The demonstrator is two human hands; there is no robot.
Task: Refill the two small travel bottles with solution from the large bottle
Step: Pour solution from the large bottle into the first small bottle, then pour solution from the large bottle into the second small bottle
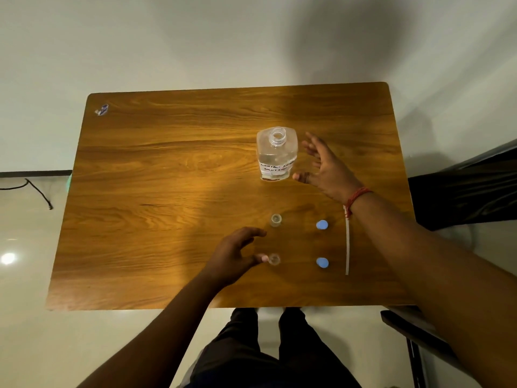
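A large clear bottle [276,154] with a handwritten label stands uncapped on the wooden table [167,177], partly filled with clear liquid. My right hand [324,166] hovers just right of it, fingers spread, not touching. Two small clear travel bottles stand open nearer me: the far one [275,220] and the near one [274,259]. My left hand [237,253] sits beside the near small bottle, thumb tip touching its left side, fingers loosely curved above. Two blue caps [322,225] [322,262] lie to the right of the small bottles.
A thin white strip [347,247] lies on the table right of the caps. A small sticker [102,109] marks the far left corner. A dark chair [461,197] stands to the right, a black cable [36,191] lies on the floor to the left.
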